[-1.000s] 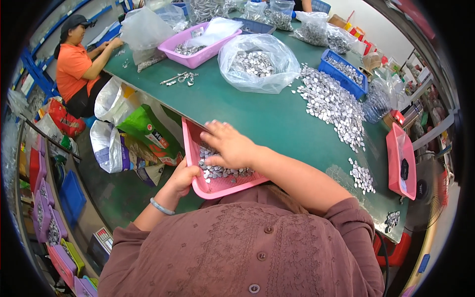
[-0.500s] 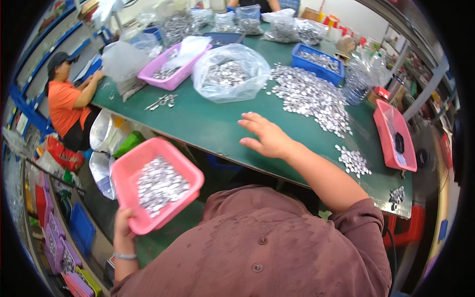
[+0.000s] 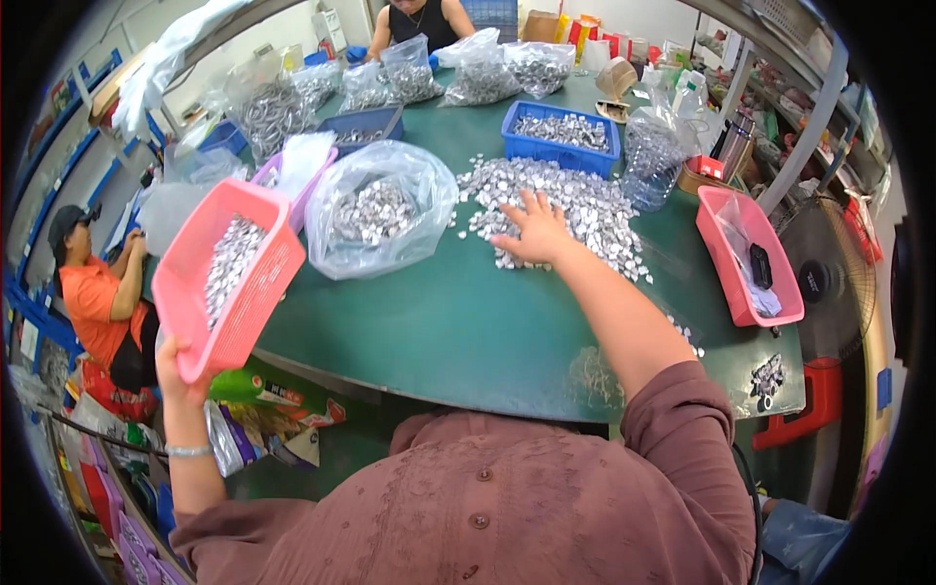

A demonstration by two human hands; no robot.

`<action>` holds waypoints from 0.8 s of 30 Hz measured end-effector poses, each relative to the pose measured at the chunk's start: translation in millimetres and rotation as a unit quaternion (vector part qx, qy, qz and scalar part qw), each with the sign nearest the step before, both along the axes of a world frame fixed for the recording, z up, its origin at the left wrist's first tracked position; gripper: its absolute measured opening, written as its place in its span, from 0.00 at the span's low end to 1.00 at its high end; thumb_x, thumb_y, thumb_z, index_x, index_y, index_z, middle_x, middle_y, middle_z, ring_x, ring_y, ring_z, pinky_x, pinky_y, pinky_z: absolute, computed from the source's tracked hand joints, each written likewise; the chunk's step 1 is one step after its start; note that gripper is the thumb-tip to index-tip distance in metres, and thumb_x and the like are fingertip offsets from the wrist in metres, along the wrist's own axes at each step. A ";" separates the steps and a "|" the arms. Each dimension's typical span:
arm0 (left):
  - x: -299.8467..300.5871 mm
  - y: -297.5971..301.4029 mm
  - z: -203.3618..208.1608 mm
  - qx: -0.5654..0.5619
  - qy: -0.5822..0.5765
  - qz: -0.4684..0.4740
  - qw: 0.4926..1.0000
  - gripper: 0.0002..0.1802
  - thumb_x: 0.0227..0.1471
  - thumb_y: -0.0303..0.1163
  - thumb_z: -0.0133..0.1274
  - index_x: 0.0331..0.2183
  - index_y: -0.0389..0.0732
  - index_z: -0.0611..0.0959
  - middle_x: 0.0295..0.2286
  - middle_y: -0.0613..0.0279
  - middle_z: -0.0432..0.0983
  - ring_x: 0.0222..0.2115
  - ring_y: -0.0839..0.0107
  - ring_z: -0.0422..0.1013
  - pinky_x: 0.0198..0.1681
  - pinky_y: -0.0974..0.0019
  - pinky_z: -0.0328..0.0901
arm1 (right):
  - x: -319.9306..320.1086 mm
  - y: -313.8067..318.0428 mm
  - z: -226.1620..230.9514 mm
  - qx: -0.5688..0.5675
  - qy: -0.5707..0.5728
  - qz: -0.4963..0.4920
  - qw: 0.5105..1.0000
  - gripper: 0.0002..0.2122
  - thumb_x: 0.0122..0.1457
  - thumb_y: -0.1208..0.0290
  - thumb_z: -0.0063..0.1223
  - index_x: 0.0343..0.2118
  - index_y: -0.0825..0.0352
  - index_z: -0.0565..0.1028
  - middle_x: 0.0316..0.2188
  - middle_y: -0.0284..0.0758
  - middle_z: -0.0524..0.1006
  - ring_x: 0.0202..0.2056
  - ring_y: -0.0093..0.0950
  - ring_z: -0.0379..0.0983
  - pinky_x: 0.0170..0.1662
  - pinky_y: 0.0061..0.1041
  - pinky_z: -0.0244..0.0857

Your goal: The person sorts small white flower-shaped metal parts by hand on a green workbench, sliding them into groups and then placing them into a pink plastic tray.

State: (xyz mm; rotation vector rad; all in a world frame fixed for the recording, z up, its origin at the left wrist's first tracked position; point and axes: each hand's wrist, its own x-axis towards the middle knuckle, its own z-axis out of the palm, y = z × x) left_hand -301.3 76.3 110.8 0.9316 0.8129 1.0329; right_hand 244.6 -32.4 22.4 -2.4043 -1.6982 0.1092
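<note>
My left hand [image 3: 181,372] grips the lower rim of a pink plastic basket [image 3: 275,278], holding it up and tilted off the table's left front edge. Small silvery metal pieces [image 3: 232,261] lie inside it. My right hand [image 3: 539,232] has its fingers spread, palm down, over the near edge of a wide heap of similar silvery pieces [image 3: 595,200]; whether it touches them I cannot tell. Left of the heap stands an open clear plastic bag [image 3: 336,255] with more pieces in it. A blue basket [image 3: 561,149] of metal parts sits behind the heap.
A second pink basket [image 3: 751,308] holds a black object at the right, beside a fan [image 3: 829,278]. Filled clear bags [image 3: 483,83] line the back of the green table [image 3: 429,341]. One person in orange [image 3: 102,302] sits at left, another [image 3: 424,24] across the table.
The pink basket has risen in my left hand and tipped more steeply. My right hand has reached forward from bare tabletop to the heap. My view has shifted.
</note>
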 end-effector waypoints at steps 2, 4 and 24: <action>35.5 36.5 1.8 -0.010 0.015 -0.016 1.000 0.36 0.41 0.32 0.48 0.55 0.34 0.66 0.48 0.48 0.72 0.45 0.48 0.72 0.44 0.37 0.70 | -0.2 14.2 -1.7 -0.015 0.018 -0.004 1.000 0.36 0.54 0.33 0.44 0.63 0.47 0.63 0.68 0.44 0.48 0.69 0.49 0.35 0.65 0.60 0.33; 72.1 70.0 -8.2 -0.022 -0.011 0.006 1.000 0.36 0.41 0.34 0.49 0.55 0.35 0.66 0.48 0.48 0.71 0.47 0.47 0.70 0.45 0.33 0.68 | -4.3 17.1 -7.8 -0.035 0.003 0.009 0.999 0.35 0.54 0.34 0.44 0.62 0.48 0.64 0.67 0.44 0.51 0.68 0.49 0.38 0.65 0.58 0.34; 229.5 -33.3 -40.4 0.593 0.304 -0.166 0.727 0.16 0.49 0.20 0.50 0.42 0.32 0.81 0.46 0.50 0.74 0.48 0.55 0.70 0.54 0.58 0.62 | -77.8 -117.3 -23.3 0.031 0.006 0.156 0.987 0.29 0.57 0.53 0.54 0.59 0.64 0.66 0.64 0.44 0.57 0.65 0.49 0.48 0.64 0.53 0.46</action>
